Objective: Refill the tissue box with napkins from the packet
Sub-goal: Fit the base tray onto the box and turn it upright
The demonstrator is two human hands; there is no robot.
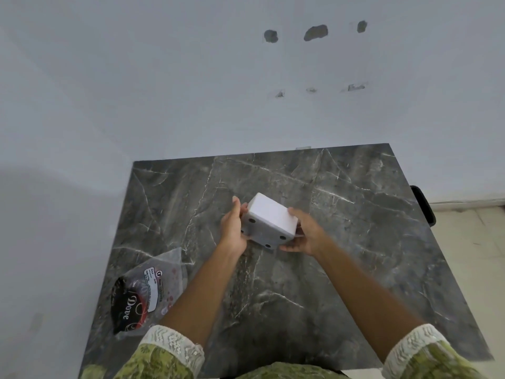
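Observation:
I hold a white square tissue box (269,218) in the air above the middle of the dark marble table (341,269). The box is tipped so its underside, with small dark round feet, faces me. My left hand (233,228) grips its left side and my right hand (306,233) grips its lower right corner. The napkin packet (149,292), clear plastic with a black and red "Dove" label, lies flat near the table's front left edge, well apart from both hands. The box's opening is hidden from view.
A white wall stands behind and to the left of the table, with patched holes high up. A black object (423,205) pokes out past the table's right edge. Pale tiled floor (475,242) shows on the right.

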